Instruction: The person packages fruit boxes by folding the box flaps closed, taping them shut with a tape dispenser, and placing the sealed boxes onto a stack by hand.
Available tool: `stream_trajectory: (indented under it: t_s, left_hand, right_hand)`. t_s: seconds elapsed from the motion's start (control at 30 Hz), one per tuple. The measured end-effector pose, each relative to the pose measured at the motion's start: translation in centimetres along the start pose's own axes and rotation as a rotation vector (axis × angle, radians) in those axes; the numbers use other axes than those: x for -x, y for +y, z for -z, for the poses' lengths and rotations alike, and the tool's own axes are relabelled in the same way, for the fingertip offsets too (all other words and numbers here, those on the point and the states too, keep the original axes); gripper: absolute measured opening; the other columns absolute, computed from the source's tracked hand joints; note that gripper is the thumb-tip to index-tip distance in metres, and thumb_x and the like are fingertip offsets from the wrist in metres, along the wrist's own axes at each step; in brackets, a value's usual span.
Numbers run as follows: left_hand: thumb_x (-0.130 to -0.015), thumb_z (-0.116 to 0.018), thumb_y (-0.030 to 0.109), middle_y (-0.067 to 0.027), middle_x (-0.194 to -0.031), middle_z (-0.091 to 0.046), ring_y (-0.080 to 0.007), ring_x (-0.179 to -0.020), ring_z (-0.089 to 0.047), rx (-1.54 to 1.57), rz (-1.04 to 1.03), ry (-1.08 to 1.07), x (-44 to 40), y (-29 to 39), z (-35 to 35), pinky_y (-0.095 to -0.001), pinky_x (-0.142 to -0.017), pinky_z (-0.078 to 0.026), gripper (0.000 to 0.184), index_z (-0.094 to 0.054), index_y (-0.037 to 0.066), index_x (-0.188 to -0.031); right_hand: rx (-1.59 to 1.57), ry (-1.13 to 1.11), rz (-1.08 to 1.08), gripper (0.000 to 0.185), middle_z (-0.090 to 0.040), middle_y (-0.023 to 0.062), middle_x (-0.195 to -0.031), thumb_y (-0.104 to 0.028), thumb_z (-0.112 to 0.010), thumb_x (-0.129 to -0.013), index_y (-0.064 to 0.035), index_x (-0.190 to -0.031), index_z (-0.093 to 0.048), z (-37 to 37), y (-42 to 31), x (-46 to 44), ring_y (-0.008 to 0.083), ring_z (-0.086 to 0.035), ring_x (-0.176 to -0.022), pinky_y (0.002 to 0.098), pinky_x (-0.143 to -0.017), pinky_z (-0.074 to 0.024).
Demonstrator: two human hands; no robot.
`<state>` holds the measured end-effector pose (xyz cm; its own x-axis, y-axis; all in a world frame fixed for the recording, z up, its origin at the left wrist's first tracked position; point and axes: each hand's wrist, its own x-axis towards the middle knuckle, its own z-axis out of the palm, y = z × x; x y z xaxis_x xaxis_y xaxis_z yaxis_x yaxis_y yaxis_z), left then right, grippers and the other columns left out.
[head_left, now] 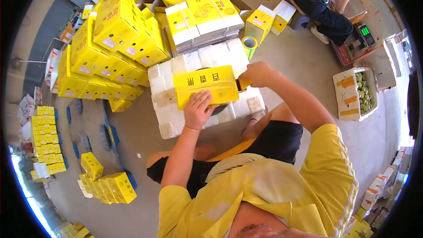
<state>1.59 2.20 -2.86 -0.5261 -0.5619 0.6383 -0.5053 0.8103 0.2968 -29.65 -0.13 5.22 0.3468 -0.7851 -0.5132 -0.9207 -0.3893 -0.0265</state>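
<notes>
A yellow cardboard carton [187, 86] with black characters on its top lies across a white foam box [165, 112]. My left hand [200, 108] rests on the carton's near side, its fingers stretched flat against the cardboard. At the carton's right end, my right hand [260, 75] is closed around a yellow flap; the fingertips are partly hidden. Brown inner cardboard shows beside that flap. Just beyond my right hand stands a roll of tape [250, 42] with a yellow-green edge. Part of a dark round thing shows beneath the carton.
Stacked yellow cartons [116, 22] rise at left. Flattened cartons [205, 15] are piled behind the foam box. At right, a foam box [348, 99] holds round green fruit [363, 92]. Another person [328, 0] sits bent over near a scale [366, 33]. More cartons [119, 187] stand lower left.
</notes>
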Motion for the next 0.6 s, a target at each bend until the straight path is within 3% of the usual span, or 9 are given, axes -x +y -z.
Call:
stream_trajectory:
  t_s: [0.07, 0.13, 0.17, 0.23, 0.27, 0.4, 0.5, 0.57, 0.6]
  left_hand:
    - [-0.082, -0.081, 0.027, -0.0076, -0.114, -0.072, -0.0282, -0.11, -0.066, 0.121, 0.059, -0.01, 0.1, 0.2, 0.9, -0.0437, -0.101, -0.048, 0.035, -0.072, 0.005, -0.108]
    - [-0.086, -0.077, 0.025, -0.011, -0.118, -0.068, -0.032, -0.115, -0.062, -0.056, 0.224, 0.12, -0.3, 0.0, 2.3, -0.048, -0.105, -0.043, 0.03, -0.072, 0.006, -0.109]
    - [-0.089, -0.072, 0.028, -0.0191, -0.137, -0.058, -0.039, -0.131, -0.051, -0.062, 0.403, 0.14, -0.7, -0.5, 2.5, -0.0504, -0.113, -0.035, 0.037, -0.07, 0.005, -0.118]
    - [-0.092, -0.069, 0.033, -0.0244, -0.151, -0.044, -0.0444, -0.142, -0.036, -0.01, 0.463, -0.031, -1.4, -1.5, 2.7, -0.0517, -0.117, -0.029, 0.049, -0.064, 0.002, -0.13]
    - [-0.091, -0.069, 0.035, -0.0272, -0.159, -0.03, -0.0478, -0.149, -0.02, -0.05, 0.47, -0.188, -1.3, -1.8, 2.5, -0.053, -0.121, -0.023, 0.062, -0.055, 0.0, -0.14]
    - [-0.09, -0.07, 0.038, -0.0303, -0.163, -0.016, -0.0528, -0.151, -0.007, -0.068, 0.524, -0.184, 0.0, -1.0, 1.8, -0.0589, -0.121, -0.018, 0.077, -0.042, -0.001, -0.15]
    - [-0.086, -0.073, 0.043, -0.0318, -0.162, -0.017, -0.0523, -0.151, -0.01, -0.015, 0.568, -0.159, 1.4, 4.4, 1.5, -0.0691, -0.118, -0.013, 0.089, -0.033, 0.001, -0.155]
    - [-0.083, -0.074, 0.046, -0.0288, -0.162, -0.021, -0.0494, -0.151, -0.015, -0.168, 0.613, -0.497, -0.5, 7.5, 4.8, -0.0686, -0.118, -0.013, 0.091, -0.036, 0.003, -0.154]
    - [-0.085, -0.071, 0.049, -0.0234, -0.161, -0.027, -0.0452, -0.151, -0.018, -0.195, 0.587, -0.536, -0.9, 7.6, 5.8, -0.0687, -0.117, -0.014, 0.089, -0.037, 0.004, -0.153]
  right_hand:
    - [-0.043, 0.05, -0.025, 0.045, -0.07, 0.0094, -0.113, -0.011, -0.065, -0.083, -0.0314, -0.123, -0.069, 2.1, 1.0, 1.2, 0.0294, -0.068, -0.106, 0.0434, -0.082, -0.0561]
    - [-0.037, 0.154, 0.011, 0.044, -0.071, 0.008, -0.107, -0.01, -0.066, -0.083, -0.0274, -0.123, -0.07, 3.6, 1.9, 2.6, 0.0298, -0.069, -0.1, 0.0426, -0.08, -0.0569]
    - [-0.027, 0.156, 0.051, 0.039, -0.071, 0.0085, -0.108, -0.01, -0.066, -0.081, -0.0246, -0.117, -0.073, 4.0, 1.9, 2.3, 0.0311, -0.07, -0.098, 0.042, -0.08, -0.0569]
    - [0.052, 0.009, 0.123, 0.036, -0.069, 0.0128, -0.102, -0.009, -0.065, -0.082, -0.0201, -0.115, -0.073, 3.8, 0.7, -0.9, 0.0318, -0.065, -0.108, 0.0406, -0.089, -0.0537]
    - [0.094, 0.107, 0.199, 0.032, -0.068, 0.0122, -0.099, -0.012, -0.067, -0.082, -0.0176, -0.113, -0.073, 1.6, 0.6, -2.8, 0.0331, -0.066, -0.105, 0.0425, -0.086, -0.055]
    - [0.044, 0.032, 0.137, 0.027, -0.069, 0.0147, -0.1, -0.015, -0.068, -0.082, -0.0134, -0.109, -0.071, 2.0, 1.6, -3.9, 0.0352, -0.068, -0.101, 0.0458, -0.08, -0.0561]
    - [0.019, 0.115, -0.126, 0.029, -0.07, 0.0159, -0.102, -0.017, -0.07, -0.081, -0.0138, -0.11, -0.068, 7.8, 2.0, -2.4, 0.0355, -0.068, -0.1, 0.0469, -0.081, -0.055]
    - [-0.08, 0.287, -0.158, 0.031, -0.071, 0.0165, -0.102, -0.022, -0.073, -0.08, -0.0133, -0.109, -0.067, 13.4, 1.4, -1.9, 0.0363, -0.068, -0.1, 0.0473, -0.082, -0.0538]
    - [-0.139, 0.373, -0.136, 0.033, -0.071, 0.0168, -0.102, -0.025, -0.074, -0.079, -0.0131, -0.109, -0.068, 15.9, 0.5, -1.9, 0.0366, -0.067, -0.101, 0.0473, -0.084, -0.0533]
